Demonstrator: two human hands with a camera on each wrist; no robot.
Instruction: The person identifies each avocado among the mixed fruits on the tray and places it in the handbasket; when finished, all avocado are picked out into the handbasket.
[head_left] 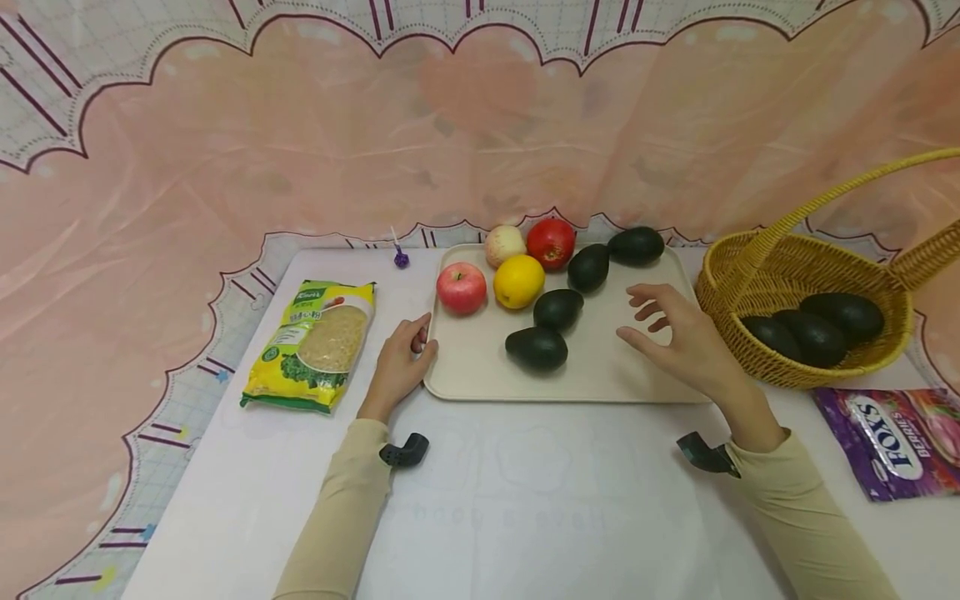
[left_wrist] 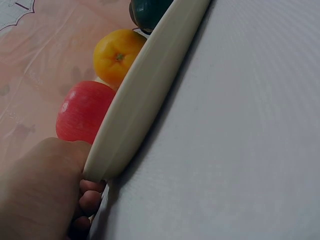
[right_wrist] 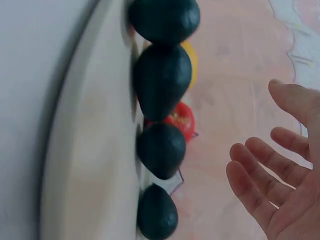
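A beige tray (head_left: 480, 379) bears several dark green avocados (head_left: 537, 348), a pink-red apple (head_left: 461, 288), a deep red fruit (head_left: 551, 243), a pale round fruit (head_left: 505, 247) and an orange-yellow citrus fruit (head_left: 518, 281). At the tray's left edge, my left hand (head_left: 397, 367) grips the rim, its thumb on top and curled fingers (left_wrist: 91, 201) below in the left wrist view. Over the tray's right part hovers my right hand (head_left: 686, 342), fingers spread and slightly bent, holding nothing. Its palm and fingers show apart from the avocados in the right wrist view.
Right of the tray stands a yellow wicker basket (head_left: 720, 275) with a tall handle and several avocados inside. A purple Fox's candy bag (head_left: 892, 442) lies before it. On the left lies a yellow-green Knorr packet (head_left: 309, 346); behind it, a purple-wrapped lollipop (head_left: 401, 258).
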